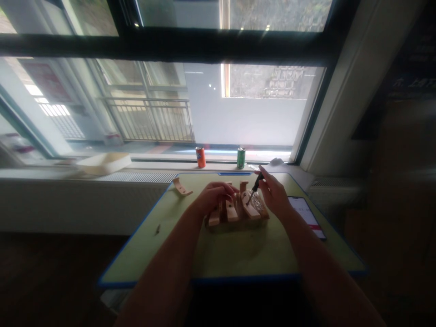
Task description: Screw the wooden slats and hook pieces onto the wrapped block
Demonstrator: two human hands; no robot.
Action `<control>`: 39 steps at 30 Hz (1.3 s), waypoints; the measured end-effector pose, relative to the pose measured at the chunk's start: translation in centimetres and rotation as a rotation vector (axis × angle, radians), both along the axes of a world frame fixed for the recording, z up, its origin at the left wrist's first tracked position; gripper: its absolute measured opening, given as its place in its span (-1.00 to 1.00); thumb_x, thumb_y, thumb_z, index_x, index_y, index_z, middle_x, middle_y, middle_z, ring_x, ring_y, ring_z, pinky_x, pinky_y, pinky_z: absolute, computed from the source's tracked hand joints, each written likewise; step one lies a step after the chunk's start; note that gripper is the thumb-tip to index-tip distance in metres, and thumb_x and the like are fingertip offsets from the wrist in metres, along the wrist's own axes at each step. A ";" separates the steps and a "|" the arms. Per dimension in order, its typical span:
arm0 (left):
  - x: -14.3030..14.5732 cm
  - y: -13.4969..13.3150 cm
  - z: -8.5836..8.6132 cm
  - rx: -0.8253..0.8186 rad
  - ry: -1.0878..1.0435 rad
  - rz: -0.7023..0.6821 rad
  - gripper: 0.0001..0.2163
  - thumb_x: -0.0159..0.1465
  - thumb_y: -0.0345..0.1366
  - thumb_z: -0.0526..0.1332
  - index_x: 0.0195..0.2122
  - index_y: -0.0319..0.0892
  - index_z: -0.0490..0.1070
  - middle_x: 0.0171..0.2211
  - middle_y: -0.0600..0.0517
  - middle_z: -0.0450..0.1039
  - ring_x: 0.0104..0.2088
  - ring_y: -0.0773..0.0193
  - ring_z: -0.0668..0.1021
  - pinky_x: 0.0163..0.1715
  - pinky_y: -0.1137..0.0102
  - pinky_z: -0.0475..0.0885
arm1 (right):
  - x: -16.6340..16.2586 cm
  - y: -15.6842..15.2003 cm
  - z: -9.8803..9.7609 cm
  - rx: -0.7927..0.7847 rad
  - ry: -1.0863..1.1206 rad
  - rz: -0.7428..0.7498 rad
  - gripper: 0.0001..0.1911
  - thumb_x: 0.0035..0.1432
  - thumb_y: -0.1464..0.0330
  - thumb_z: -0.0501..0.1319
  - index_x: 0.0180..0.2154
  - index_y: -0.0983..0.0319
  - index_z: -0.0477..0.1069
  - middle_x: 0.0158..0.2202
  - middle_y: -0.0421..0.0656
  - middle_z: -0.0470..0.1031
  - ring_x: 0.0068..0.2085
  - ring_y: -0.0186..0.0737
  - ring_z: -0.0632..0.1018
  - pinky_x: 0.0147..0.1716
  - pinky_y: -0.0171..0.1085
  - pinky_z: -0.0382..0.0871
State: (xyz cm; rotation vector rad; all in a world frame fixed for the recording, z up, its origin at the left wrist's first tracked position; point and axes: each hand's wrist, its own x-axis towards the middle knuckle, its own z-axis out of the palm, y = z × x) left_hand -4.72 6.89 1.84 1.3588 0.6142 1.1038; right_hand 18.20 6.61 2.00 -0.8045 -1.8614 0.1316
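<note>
A black-handled screwdriver (258,182) is held in my right hand (274,193), its fingers closed round the handle. The shaft slants down to the left, and its tip meets a curved pale wooden piece (251,210) at a dark hole or screw. That piece is one of several lying side by side on a brown wooden base (266,216). My left hand (216,196) has its fingers curled over the wooden pieces left of the screwdriver and grips them. Its fingertips are partly hidden. Crinkled clear plastic (257,200) sits at the right end of the base.
A loose curved wooden piece (182,187) lies at the table's (238,254) far left. Nearer is a small dark object (157,229), perhaps a screw. A phone (306,213) lies right. Beyond, an orange can (200,157), a green can (241,158) and a pale tray (104,162) stand by the window.
</note>
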 end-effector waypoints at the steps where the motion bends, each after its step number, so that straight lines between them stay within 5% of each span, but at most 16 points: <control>1: 0.1 0.0 0.0 -0.007 0.020 -0.001 -0.88 0.04 -0.45 0.19 -0.51 -0.33 0.52 -0.31 -0.12 0.52 -0.37 0.30 0.54 -0.39 0.46 0.44 | 0.0 -0.1 0.0 -0.015 0.005 0.033 -0.53 0.27 0.33 -0.02 0.21 0.14 0.09 -0.04 -0.05 0.43 -0.16 -0.20 0.49 -0.18 -0.13 0.41; 8: 0.3 0.0 0.0 -0.055 0.067 -0.004 -0.86 0.04 -0.43 0.19 -0.42 -0.32 0.54 -0.29 -0.13 0.53 -0.39 0.31 0.54 -0.40 0.44 0.44 | -0.3 -0.6 0.7 0.032 -0.029 -0.180 -0.62 0.17 0.23 0.14 -0.01 0.23 0.35 -0.30 -0.08 0.48 -0.33 -0.20 0.48 -0.37 -0.18 0.44; 14: 0.2 0.0 -0.2 -0.063 0.058 0.003 -0.87 0.03 -0.44 0.20 -0.44 -0.31 0.53 -0.28 -0.12 0.53 -0.40 0.32 0.53 -0.39 0.44 0.44 | -0.2 -0.9 0.8 0.139 -0.087 -0.028 -0.58 0.25 0.40 0.01 0.15 0.21 0.18 -0.04 -0.04 0.45 -0.07 -0.20 0.46 -0.11 -0.15 0.38; 21: 0.3 0.3 -0.4 -0.058 0.095 0.018 -0.87 0.00 -0.47 0.18 -0.47 -0.29 0.53 -0.39 -0.06 0.51 -0.46 0.38 0.49 -0.44 0.48 0.39 | -1.2 -1.7 0.8 0.043 0.018 -0.120 -0.75 0.05 0.22 0.25 -0.27 0.24 0.38 -0.39 -0.15 0.40 -0.38 -0.27 0.41 -0.41 -0.25 0.38; 27: 0.4 0.5 -0.6 -0.017 0.139 0.030 -0.90 0.01 -0.46 0.17 -0.53 -0.28 0.49 -0.44 -0.02 0.48 -0.54 0.45 0.42 -0.55 0.53 0.29 | -1.4 -1.8 0.5 -0.109 0.160 0.077 -0.57 0.18 0.29 0.13 0.10 0.12 0.21 -0.20 -0.15 0.47 -0.32 -0.32 0.48 -0.33 -0.27 0.42; 33: 0.3 0.6 -0.6 -0.035 0.123 0.039 -0.90 0.01 -0.45 0.17 -0.52 -0.28 0.49 -0.42 -0.03 0.49 -0.53 0.44 0.43 -0.53 0.52 0.32 | 0.0 -0.3 0.0 -0.145 0.165 0.182 -0.54 0.27 0.30 -0.03 0.19 0.11 0.11 -0.05 -0.10 0.45 -0.43 -0.39 0.44 -0.38 -0.27 0.40; 39: 0.4 0.4 -0.5 -0.026 0.138 0.060 -0.89 0.04 -0.40 0.19 -0.49 -0.28 0.51 -0.43 -0.04 0.48 -0.52 0.43 0.44 -0.50 0.50 0.35 | 0.4 0.8 -0.2 -0.169 0.220 -0.115 -0.66 0.07 0.16 0.21 -0.15 0.20 0.43 -0.47 -0.22 0.46 -0.48 -0.33 0.45 -0.47 -0.30 0.38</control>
